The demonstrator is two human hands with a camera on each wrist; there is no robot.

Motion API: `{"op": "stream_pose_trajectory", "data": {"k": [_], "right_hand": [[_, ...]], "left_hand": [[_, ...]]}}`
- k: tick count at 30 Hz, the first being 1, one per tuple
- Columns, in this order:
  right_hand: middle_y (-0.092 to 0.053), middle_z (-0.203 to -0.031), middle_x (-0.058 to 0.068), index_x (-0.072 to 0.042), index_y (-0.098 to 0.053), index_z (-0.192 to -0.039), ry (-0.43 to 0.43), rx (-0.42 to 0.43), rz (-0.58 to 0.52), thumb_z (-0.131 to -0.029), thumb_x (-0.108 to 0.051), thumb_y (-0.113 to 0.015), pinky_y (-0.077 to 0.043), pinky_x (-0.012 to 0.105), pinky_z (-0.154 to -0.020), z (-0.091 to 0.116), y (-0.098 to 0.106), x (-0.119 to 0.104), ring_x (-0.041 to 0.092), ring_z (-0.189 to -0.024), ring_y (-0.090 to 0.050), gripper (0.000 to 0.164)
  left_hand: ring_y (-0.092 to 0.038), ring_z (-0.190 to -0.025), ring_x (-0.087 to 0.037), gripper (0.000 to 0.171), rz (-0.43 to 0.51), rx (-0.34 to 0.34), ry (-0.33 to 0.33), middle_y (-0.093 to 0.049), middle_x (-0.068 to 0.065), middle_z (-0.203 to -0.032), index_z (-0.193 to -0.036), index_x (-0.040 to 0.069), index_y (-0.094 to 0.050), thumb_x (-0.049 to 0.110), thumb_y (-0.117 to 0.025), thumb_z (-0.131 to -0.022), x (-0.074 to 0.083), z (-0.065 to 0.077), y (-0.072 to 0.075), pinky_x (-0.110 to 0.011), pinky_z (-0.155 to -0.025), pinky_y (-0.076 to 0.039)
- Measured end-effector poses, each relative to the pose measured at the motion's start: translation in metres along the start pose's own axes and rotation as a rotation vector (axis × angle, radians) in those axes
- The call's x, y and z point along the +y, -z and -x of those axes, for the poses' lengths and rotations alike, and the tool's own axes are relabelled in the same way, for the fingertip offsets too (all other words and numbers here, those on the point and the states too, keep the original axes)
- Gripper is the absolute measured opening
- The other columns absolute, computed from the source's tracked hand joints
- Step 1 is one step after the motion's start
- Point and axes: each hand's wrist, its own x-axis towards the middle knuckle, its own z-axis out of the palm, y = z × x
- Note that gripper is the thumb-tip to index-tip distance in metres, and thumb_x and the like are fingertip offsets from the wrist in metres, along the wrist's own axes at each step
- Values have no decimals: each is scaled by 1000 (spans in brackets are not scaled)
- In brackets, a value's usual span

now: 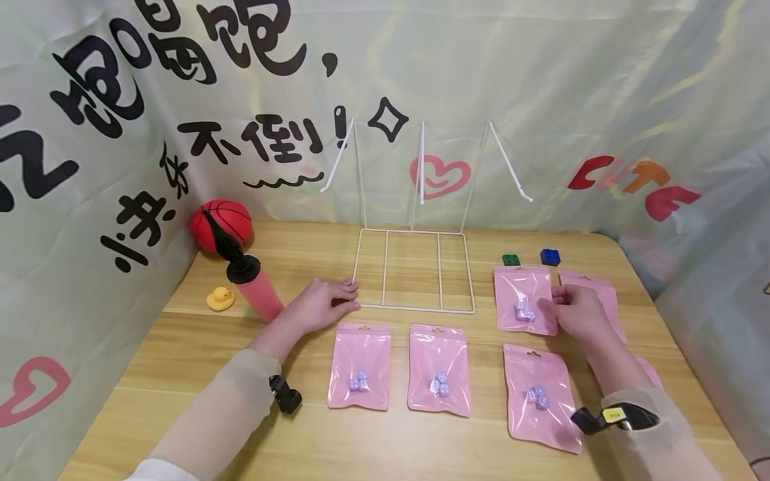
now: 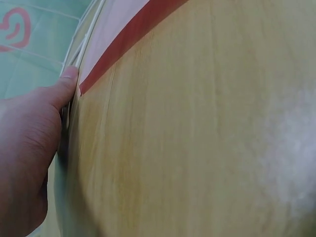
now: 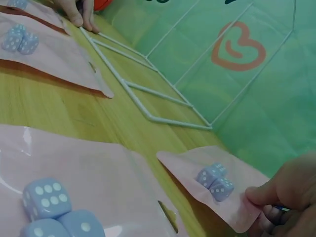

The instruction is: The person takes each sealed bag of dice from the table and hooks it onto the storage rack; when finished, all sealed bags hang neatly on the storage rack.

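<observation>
Currently the right hand (image 1: 579, 314) pinches the right edge of a glossy pink plastic bag (image 1: 522, 288) holding pale lilac dice (image 1: 524, 312), to the right of the white wire rack (image 1: 415, 308), whose near left corner the left hand (image 1: 317, 304) grips. The bag should prove light, limp and slippery — dice likely sagging low — so its flat top strip seems the surest hold.
</observation>
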Motion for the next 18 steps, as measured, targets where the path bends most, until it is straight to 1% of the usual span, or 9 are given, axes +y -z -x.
{"op": "stream_pose_trajectory", "data": {"k": [4, 7, 11, 16, 18], "right_hand": [[-55, -119, 20, 7, -56, -134, 9, -13, -30, -108, -25, -64, -51, 24, -71, 3, 4, -1, 32, -105, -50, 42], [-57, -115, 19, 9, -56, -132, 49, -47, -47, -109, -23, -62, -54, 26, -69, 7, 9, 0, 27, -97, -53, 40], [-60, -107, 14, 12, -57, -128, 142, -86, -73, -110, -20, -61, -54, 27, -67, 12, 14, -1, 19, -86, -56, 36], [-63, -97, 3, 14, -62, -120, 283, -50, -135, -108, -8, -62, -56, 25, -64, 20, 19, -4, 11, -78, -57, 25], [-63, -94, 0, 13, -62, -118, 328, -48, -189, -107, -4, -62, -56, 24, -63, 23, 22, -5, 10, -77, -58, 21]], "left_hand": [[-57, -137, -21, 38, -1, -6, 1, -67, -4, -139, -127, 8, -77, 34, -78, -99, 0, 0, 1, -42, -116, -43], [-57, -137, -20, 38, 5, -12, 5, -67, -4, -138, -128, 9, -77, 34, -78, -100, 1, -1, 1, -41, -116, -43], [-57, -137, -21, 38, 11, -15, 22, -67, -4, -139, -127, 9, -77, 34, -79, -99, 2, 0, 1, -42, -116, -42], [-57, -137, -21, 37, 16, -10, 29, -67, -4, -139, -127, 9, -77, 33, -79, -99, 3, 0, 2, -44, -117, -41], [-57, -137, -21, 37, 16, -7, 24, -67, -4, -139, -127, 8, -77, 33, -78, -99, 3, 0, 2, -44, -117, -41]]}}
